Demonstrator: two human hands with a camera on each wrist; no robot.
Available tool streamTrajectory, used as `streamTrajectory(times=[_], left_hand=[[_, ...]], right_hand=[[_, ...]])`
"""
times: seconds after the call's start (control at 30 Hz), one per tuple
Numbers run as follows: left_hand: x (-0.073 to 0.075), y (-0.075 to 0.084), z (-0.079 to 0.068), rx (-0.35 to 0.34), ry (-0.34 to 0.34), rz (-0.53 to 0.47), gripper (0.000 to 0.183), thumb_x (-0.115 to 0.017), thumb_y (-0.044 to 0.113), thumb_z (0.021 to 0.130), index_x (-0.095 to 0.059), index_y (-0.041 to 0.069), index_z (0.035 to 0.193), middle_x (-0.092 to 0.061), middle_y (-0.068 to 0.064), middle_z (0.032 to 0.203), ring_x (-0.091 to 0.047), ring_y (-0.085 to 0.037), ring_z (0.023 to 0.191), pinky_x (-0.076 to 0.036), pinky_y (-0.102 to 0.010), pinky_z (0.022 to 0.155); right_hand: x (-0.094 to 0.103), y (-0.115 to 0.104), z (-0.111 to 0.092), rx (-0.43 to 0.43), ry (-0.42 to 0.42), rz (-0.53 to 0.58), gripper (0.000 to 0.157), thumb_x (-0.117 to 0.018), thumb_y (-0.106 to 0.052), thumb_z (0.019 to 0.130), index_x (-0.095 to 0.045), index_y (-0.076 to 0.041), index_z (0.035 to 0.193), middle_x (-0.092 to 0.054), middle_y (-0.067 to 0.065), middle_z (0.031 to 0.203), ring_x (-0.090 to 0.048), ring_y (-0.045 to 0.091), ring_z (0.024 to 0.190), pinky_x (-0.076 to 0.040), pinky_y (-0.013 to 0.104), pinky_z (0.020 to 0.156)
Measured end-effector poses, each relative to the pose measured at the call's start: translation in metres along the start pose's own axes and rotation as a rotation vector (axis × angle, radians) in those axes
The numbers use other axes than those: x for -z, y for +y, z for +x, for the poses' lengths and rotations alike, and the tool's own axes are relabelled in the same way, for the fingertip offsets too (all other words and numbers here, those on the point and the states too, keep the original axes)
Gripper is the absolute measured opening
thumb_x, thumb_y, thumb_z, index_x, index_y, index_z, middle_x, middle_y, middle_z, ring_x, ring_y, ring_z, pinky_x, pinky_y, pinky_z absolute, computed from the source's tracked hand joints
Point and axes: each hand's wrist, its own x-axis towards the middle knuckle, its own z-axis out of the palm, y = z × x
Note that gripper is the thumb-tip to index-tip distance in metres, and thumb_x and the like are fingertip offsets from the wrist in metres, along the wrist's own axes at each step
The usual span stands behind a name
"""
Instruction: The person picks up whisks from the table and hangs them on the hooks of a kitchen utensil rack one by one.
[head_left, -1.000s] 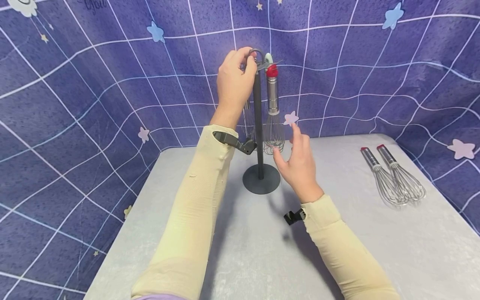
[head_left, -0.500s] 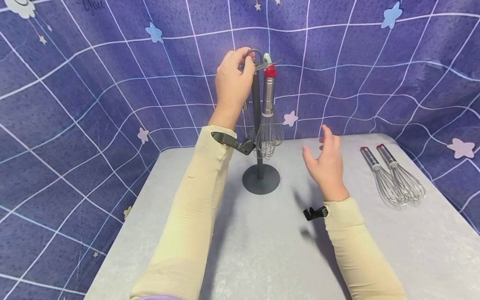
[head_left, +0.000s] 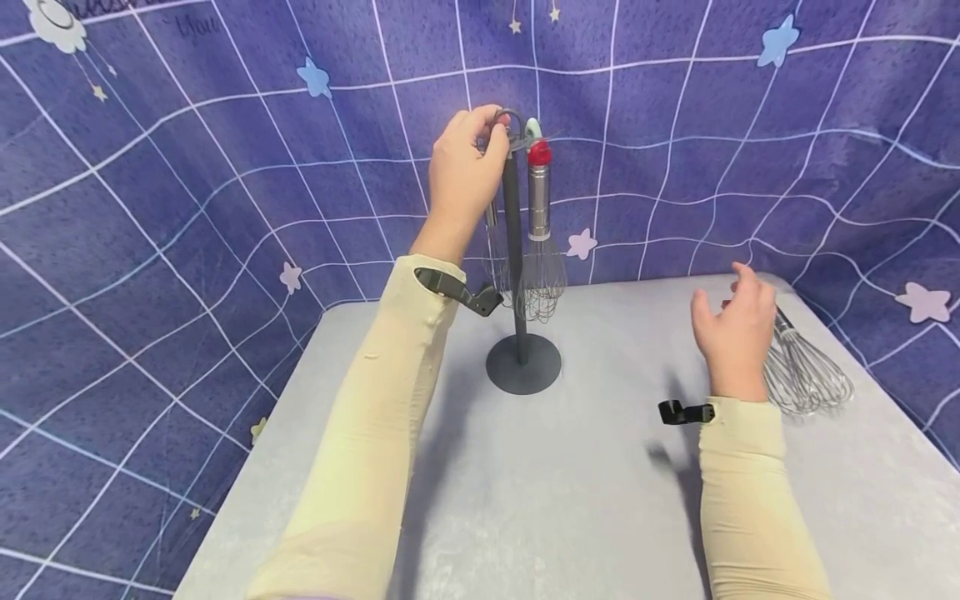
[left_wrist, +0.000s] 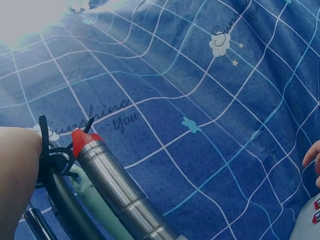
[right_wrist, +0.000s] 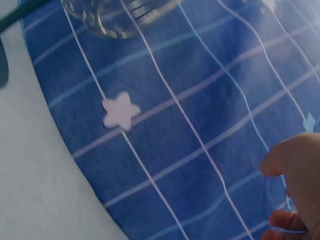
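Note:
My left hand (head_left: 467, 171) grips the top of a dark metal utensil stand (head_left: 513, 225), its thumb and fingers at the hook ring. A whisk with a steel handle and red end (head_left: 539, 192) hangs from the stand's right side. Behind it in the left wrist view hangs a utensil with a pale green handle (left_wrist: 102, 202). Another whisk (head_left: 495, 246) hangs beside the post, partly hidden by my left hand. My right hand (head_left: 738, 337), fingers apart and loosely bent, holds nothing. It overlaps two red-ended whisks (head_left: 808, 371) lying on the table at the right.
The stand's round base (head_left: 523, 364) rests on the pale grey table (head_left: 570, 500). Directly behind the table hangs a blue-purple patterned curtain (head_left: 660, 108), which also closes off the left side.
My right hand has moved right, away from the stand, to the whisks on the table. The hanging red-ended whisk has swung a little. My left hand has stayed at the stand's top.

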Motion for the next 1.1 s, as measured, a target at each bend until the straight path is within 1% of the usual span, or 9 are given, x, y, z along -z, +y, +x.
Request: streamTrajectory(times=[0.27,0.4,0.57,0.7,0.8,0.87,0.93,1.03,1.1], left_hand=[[0.003,0.0,0.0,-0.006,-0.022,-0.004,0.024,-0.057,0.024,0.1,-0.074,0.017,0.116,-0.067,0.001,0.103,-0.052,-0.007,0.079,-0.043,-0.025,0.072],[0.005,0.0,0.0,-0.006,-0.036,-0.02,0.024,-0.058,0.023,0.1,-0.074,0.017,0.117,-0.065,0.001,0.101,-0.05,-0.008,0.078,-0.041,-0.024,0.071],[0.009,0.0,0.001,-0.012,-0.074,-0.048,0.025,-0.06,0.021,0.1,-0.073,0.015,0.119,-0.065,0.0,0.1,-0.047,-0.009,0.076,-0.039,-0.024,0.071],[0.015,0.001,0.005,-0.012,-0.137,-0.053,0.026,-0.058,0.019,0.099,-0.073,0.015,0.12,-0.068,-0.002,0.103,-0.047,-0.01,0.076,-0.04,-0.025,0.075],[0.023,0.002,0.008,0.016,-0.214,-0.029,0.029,-0.054,0.024,0.101,-0.073,0.019,0.123,-0.071,0.002,0.113,-0.053,-0.012,0.084,-0.039,-0.029,0.088],[0.028,0.004,0.012,0.053,-0.269,-0.021,0.031,-0.051,0.028,0.103,-0.073,0.024,0.124,-0.07,0.008,0.121,-0.058,-0.011,0.097,-0.035,-0.032,0.1],[0.033,0.006,0.015,0.096,-0.317,-0.034,0.032,-0.049,0.033,0.104,-0.072,0.026,0.124,-0.069,0.013,0.125,-0.058,-0.006,0.112,-0.027,-0.035,0.11],[0.039,0.008,0.02,0.143,-0.365,-0.062,0.032,-0.049,0.036,0.104,-0.073,0.028,0.123,-0.069,0.016,0.123,-0.055,0.0,0.119,-0.024,-0.035,0.113],[0.042,0.007,0.023,0.147,-0.385,-0.072,0.031,-0.05,0.037,0.104,-0.074,0.027,0.122,-0.071,0.014,0.12,-0.057,-0.001,0.118,-0.027,-0.034,0.111]], right_hand=[[0.018,0.032,0.006,-0.152,-0.08,-0.1,0.06,-0.058,-0.028,0.093,-0.048,-0.002,0.146,-0.049,0.033,0.13,-0.042,0.053,0.123,-0.031,0.06,0.102],[0.025,0.046,0.008,-0.224,-0.189,-0.153,0.062,-0.055,-0.028,0.093,-0.044,0.003,0.146,-0.044,0.038,0.135,-0.038,0.057,0.126,-0.03,0.062,0.104],[0.031,0.058,0.008,-0.278,-0.334,-0.256,0.068,-0.053,-0.029,0.093,-0.037,0.011,0.146,-0.04,0.048,0.133,-0.037,0.063,0.123,-0.029,0.064,0.102],[0.033,0.061,0.006,-0.323,-0.43,-0.318,0.074,-0.054,-0.032,0.093,-0.032,0.011,0.149,-0.037,0.051,0.136,-0.036,0.065,0.124,-0.031,0.065,0.102],[0.035,0.064,0.005,-0.336,-0.471,-0.331,0.076,-0.054,-0.033,0.093,-0.03,0.011,0.15,-0.036,0.05,0.137,-0.036,0.065,0.125,-0.03,0.065,0.104],[0.035,0.066,0.004,-0.339,-0.482,-0.334,0.076,-0.054,-0.034,0.094,-0.03,0.01,0.15,-0.036,0.05,0.138,-0.036,0.065,0.125,-0.03,0.065,0.104],[0.035,0.067,0.005,-0.343,-0.486,-0.338,0.076,-0.054,-0.034,0.093,-0.03,0.01,0.15,-0.036,0.05,0.138,-0.036,0.065,0.125,-0.031,0.066,0.103],[0.034,0.068,0.006,-0.359,-0.489,-0.344,0.076,-0.054,-0.034,0.092,-0.03,0.008,0.151,-0.035,0.049,0.139,-0.035,0.065,0.126,-0.032,0.067,0.101],[0.033,0.068,0.007,-0.367,-0.489,-0.347,0.076,-0.054,-0.034,0.092,-0.03,0.007,0.152,-0.035,0.049,0.14,-0.035,0.065,0.127,-0.032,0.068,0.101]])
